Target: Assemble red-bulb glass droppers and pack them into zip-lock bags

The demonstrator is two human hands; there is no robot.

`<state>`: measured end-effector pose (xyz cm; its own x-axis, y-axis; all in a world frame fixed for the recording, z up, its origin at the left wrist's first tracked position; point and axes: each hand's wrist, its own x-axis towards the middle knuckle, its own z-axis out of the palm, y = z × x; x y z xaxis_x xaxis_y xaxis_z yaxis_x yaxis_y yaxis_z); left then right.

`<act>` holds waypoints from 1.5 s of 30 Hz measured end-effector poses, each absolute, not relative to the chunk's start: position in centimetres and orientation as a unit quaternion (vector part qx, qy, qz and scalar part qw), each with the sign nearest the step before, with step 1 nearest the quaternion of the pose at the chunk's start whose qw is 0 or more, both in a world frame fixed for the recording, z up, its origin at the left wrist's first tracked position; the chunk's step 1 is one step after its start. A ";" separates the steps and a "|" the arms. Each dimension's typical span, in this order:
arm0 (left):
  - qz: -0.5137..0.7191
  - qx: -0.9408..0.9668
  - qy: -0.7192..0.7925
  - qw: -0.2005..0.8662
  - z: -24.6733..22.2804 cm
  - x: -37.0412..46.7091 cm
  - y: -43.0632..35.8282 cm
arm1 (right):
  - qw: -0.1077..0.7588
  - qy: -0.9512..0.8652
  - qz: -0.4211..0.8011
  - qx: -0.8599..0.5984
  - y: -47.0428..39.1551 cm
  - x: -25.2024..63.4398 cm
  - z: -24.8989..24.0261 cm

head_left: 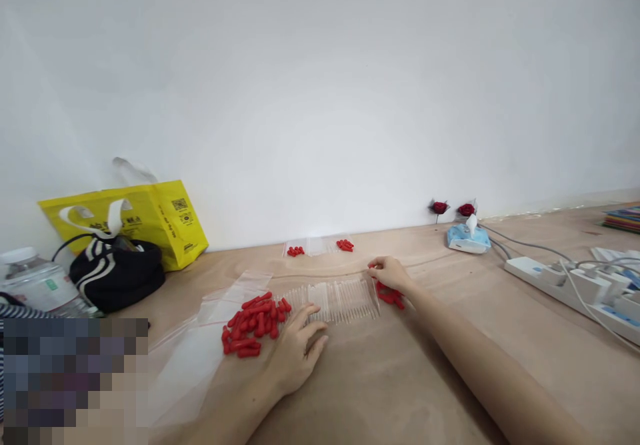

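Observation:
A row of thin clear tubes (345,301) lies side by side on the wooden table. My left hand (299,350) rests at the left end of this row, its fingers apart and slightly curled. Close to it on the left is a heap of red rubber bulbs (260,315). At the far right end of the row, my right hand (391,273) pinches a small red rubber bulb, of which only a bit shows by the fingertips. Several more red bulbs (390,296) lie just below that hand, partly hidden by it.
Clear plastic bags (190,351) lie on the left. Against the wall sits a clear bag (315,246) with two small red clusters. A yellow bag (170,225), black pouch (117,271) and bottle (45,285) stand left. Tissues (469,238) and a power strip (575,288) are right.

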<state>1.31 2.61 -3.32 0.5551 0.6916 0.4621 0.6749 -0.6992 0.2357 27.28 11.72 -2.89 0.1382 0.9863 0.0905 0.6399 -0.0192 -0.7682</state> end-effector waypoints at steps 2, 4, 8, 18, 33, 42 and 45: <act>0.272 0.881 0.387 0.020 -3.3 1.3 2.6 | 0.326 -0.617 0.210 -0.685 11.8 26.9 -3.1; 0.276 0.882 0.382 0.025 -3.2 1.3 2.6 | 0.307 -0.626 0.176 -0.695 11.6 26.6 -3.1; 0.270 0.883 0.382 0.035 -3.1 1.5 2.6 | 0.271 -0.647 0.134 -0.700 11.1 26.1 -3.0; 0.274 0.885 0.373 0.045 -2.7 1.3 2.3 | 0.213 -0.696 0.092 -0.679 7.7 27.8 -1.4; 0.306 0.880 0.360 0.045 -2.9 1.5 2.5 | 0.245 -0.710 0.094 -0.654 5.7 27.3 -1.7; 0.377 0.818 0.367 0.233 -2.8 2.5 2.9 | 0.411 -0.697 0.342 -0.477 2.8 19.0 -4.8; 0.404 0.778 0.375 0.303 -2.9 2.9 2.8 | 0.403 -0.719 0.321 -0.466 2.4 18.2 -4.9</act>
